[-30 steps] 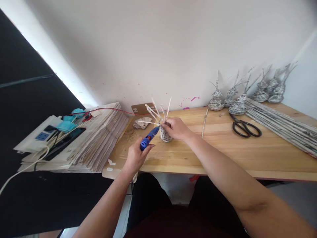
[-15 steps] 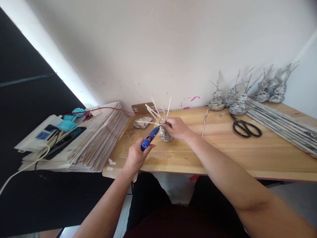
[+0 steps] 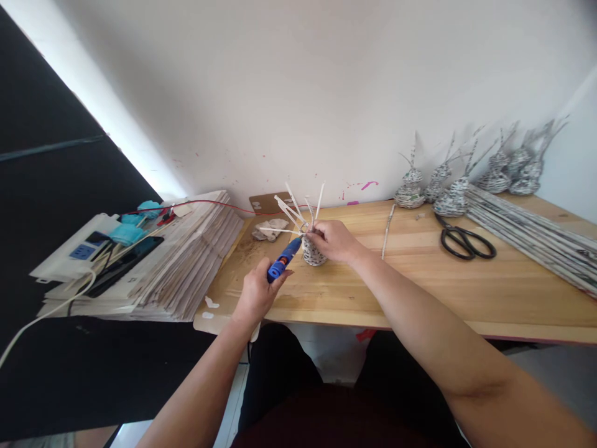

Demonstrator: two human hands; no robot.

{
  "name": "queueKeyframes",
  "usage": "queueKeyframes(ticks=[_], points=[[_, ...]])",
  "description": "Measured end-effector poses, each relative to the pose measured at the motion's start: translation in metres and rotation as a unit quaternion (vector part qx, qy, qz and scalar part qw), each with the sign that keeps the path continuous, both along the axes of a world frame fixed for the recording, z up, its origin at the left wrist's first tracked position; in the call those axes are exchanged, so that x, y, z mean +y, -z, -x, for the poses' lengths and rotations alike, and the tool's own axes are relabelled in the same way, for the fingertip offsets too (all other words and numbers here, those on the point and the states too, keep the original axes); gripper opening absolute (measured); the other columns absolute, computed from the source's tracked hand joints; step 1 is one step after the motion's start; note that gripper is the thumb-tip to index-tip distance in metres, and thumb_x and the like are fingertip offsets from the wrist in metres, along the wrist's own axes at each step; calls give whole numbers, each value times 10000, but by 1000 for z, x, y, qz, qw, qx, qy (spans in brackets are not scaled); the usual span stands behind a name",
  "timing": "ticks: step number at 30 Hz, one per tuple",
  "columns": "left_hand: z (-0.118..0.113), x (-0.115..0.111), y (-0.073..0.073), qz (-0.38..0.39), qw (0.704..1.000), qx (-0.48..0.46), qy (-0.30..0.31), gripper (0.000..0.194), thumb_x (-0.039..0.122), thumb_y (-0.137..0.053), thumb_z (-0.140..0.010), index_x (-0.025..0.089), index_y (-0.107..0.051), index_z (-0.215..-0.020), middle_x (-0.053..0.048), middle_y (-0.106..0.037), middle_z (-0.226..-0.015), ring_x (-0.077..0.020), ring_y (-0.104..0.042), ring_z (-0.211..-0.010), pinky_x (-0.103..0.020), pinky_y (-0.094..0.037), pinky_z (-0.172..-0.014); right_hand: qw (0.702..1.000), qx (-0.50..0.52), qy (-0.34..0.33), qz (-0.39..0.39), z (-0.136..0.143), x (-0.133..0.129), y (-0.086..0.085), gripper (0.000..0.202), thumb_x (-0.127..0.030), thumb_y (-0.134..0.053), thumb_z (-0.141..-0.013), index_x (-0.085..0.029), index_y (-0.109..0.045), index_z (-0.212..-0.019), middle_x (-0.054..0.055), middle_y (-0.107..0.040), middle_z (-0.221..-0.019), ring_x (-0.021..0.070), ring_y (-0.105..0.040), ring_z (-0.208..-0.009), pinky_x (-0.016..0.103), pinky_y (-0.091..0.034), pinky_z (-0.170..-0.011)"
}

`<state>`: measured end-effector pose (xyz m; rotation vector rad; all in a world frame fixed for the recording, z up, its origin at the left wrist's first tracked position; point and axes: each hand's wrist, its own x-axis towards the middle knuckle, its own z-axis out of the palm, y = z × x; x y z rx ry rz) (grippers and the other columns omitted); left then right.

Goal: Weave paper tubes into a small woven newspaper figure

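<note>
A small woven paper basket [image 3: 314, 254] stands upright on the wooden table, with several white paper strips fanning out from its top. My right hand [image 3: 334, 241] pinches the top of this basket from the right side; the fingertips partly hide what they grip. In my left hand [image 3: 257, 289] is a blue hot glue gun [image 3: 281, 263], its tip pointing up and right against the basket's top edge, near the right fingers. Whether glue is coming out is too small to see.
Black-handled scissors [image 3: 466, 241] lie on the right, beside long rolled paper sticks [image 3: 527, 233]. Several finished-looking woven gourd shapes [image 3: 410, 190] stand along the wall. A single paper stick [image 3: 387, 231] lies nearer. Leftward are a paper stack [image 3: 186, 255], a power strip [image 3: 77, 249] and crumpled scrap [image 3: 270, 229].
Both hands, the glue gun and the basket hold nearly the same place. The whole view has shifted very slightly.
</note>
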<state>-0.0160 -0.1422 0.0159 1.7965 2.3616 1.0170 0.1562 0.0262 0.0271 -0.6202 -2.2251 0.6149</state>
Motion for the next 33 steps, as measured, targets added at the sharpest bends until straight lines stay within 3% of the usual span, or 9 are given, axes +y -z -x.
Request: queueKeyframes(ticks=[14, 20, 26, 33], points=[[5, -1, -1, -2, 1000, 12, -9, 369, 499, -637, -836, 221, -439, -696, 34, -506, -612, -142, -469, -598, -255, -324, -611, 1000, 3, -6, 7, 1, -1, -1, 182, -196, -580, -901, -171, -628, -727, -2, -592, -602, 118, -499, -553, 249, -331, -616], [8, -6, -4, -13, 1000, -9, -14, 365, 546, -630, -829, 205, -537, -741, 19, -558, -627, -148, -500, -607, -257, -357, -611, 1000, 0, -4, 6, 0, -1, -1, 178, -206, -590, -898, -169, -632, -729, 14, -631, -641, 128, -534, -589, 249, -343, -625], [4, -11, -12, 3, 997, -78, 24, 428, 579, -649, -807, 157, -679, -875, -18, -672, -719, -172, -599, -661, -263, -449, -651, 1000, 1, -11, 21, 0, -3, -2, 139, -193, -585, -896, -159, -674, -795, 13, -643, -637, 138, -553, -597, 257, -355, -641], [4, -11, -18, 36, 995, -87, 20, 534, 611, -640, -788, 120, -724, -982, -53, -729, -799, -214, -655, -744, -293, -501, -718, 1000, 8, -19, 16, -1, -3, 0, 132, -205, -598, -899, -167, -675, -799, 8, -647, -634, 135, -559, -583, 258, -357, -644]])
